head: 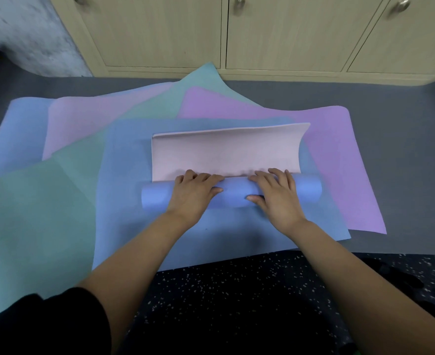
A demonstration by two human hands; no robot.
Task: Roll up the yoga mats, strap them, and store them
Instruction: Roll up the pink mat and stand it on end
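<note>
Rolling near complete
Left hand [193, 194], right hand [279, 198] curled over roll [233, 194]; pink tail [224, 152] unrolled; other mats [334, 155] flat on floor [395, 116]; strapping, storage pending.

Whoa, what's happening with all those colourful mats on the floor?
A person is rolling up a yoga mat, blue outside and pink inside. The left hand and the right hand both curl over the roll; a short part is not yet rolled. Under it a blue mat, a teal mat, a purple mat and a pale pink mat lie flat, overlapping, on the grey floor before wooden cabinets. No strap is in view.
</note>
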